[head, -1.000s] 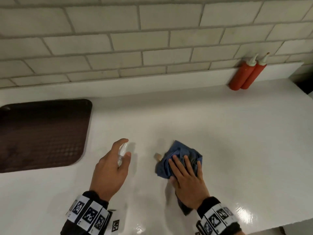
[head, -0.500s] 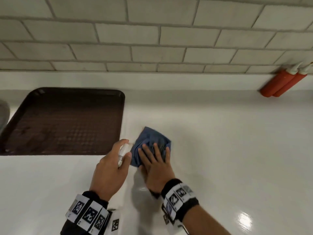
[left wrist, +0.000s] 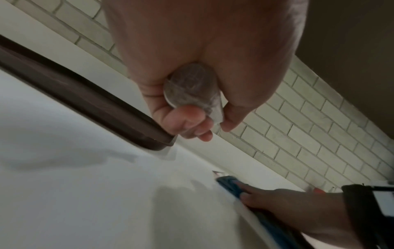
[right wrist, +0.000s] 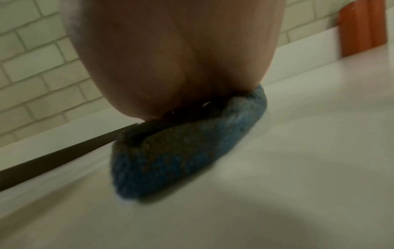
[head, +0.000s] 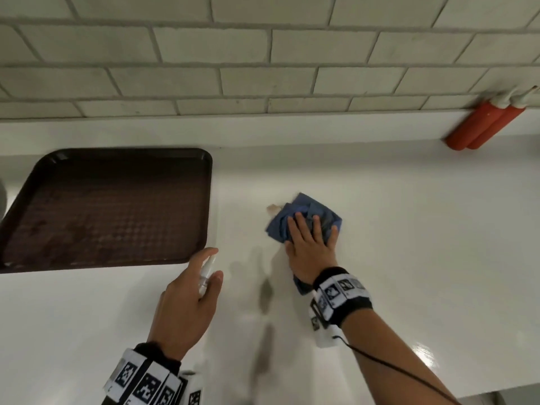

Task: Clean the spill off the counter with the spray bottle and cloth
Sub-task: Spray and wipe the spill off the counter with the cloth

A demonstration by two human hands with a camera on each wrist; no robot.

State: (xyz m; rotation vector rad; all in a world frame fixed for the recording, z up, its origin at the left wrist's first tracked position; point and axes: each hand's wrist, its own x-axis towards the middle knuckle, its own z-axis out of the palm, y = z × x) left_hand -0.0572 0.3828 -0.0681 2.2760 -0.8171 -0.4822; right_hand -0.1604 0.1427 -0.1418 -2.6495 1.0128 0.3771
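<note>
Counted on the white, glossy counter point(head: 409, 229): one crumpled blue cloth point(head: 309, 213), one small clear spray bottle point(head: 206, 271), one dark brown tray point(head: 108, 206), two red squeeze bottles point(head: 482, 127), one small tan spill point(head: 273, 209).

Cloth: soft, nubby terry-like weave, bunched into a rumpled wad, lying near the middle of the counter, to the right of the tray. Pressed flat under the right hand point(head: 311, 247), fingers point(head: 301, 226) straight and slightly spread across the top, palm down, not curled round the fabric. Seen from the right wrist as a thick blue roll point(right wrist: 192, 151) squashed under the heel of the hand point(right wrist: 170, 59).

Spill: a small irregular tan patch, touching the cloth's far-left corner, uncovered.

Spray bottle: slim, cylindrical, translucent plastic with a white nozzle, gripped in the left hand point(head: 187, 302), held above the counter just off the tray's near-right corner. Fingers and thumb wrapped round the body; round flat base point(left wrist: 192, 86) visible from the left wrist, fingers point(left wrist: 187, 121) clamped beneath it.

Tray: rectangular, rounded corners, raised rim, dimpled grid texture inside, at the left.

Squeeze bottles: smooth red plastic, white conical caps, side by side and touching, far right against the backsplash. Wall point(head: 263, 54) of pale rectangular brick-pattern tiles with grey grout.
</note>
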